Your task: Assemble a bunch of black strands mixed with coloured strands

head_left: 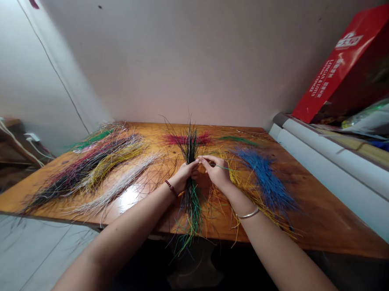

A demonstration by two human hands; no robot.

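Observation:
My left hand (184, 174) is closed around the middle of a mixed bundle of thin coloured stalks (191, 202), dark, green and yellow, which stands up over the wooden table (312, 214) and hangs past its front edge. My right hand (216, 171) sits just right of it, fingertips touching the left hand's, and pinches a single green stalk (224, 167) that runs off to the right. A dark red bracelet is on the left wrist and a silver bangle on the right wrist.
Loose stalks lie sorted on the table: blue (266, 183) and yellow (241, 183) on the right, magenta (184, 139) at the back, white (112, 191), yellow, dark red and green (92, 140) on the left. A white ledge (338, 167) with a red box (345, 58) runs along the right.

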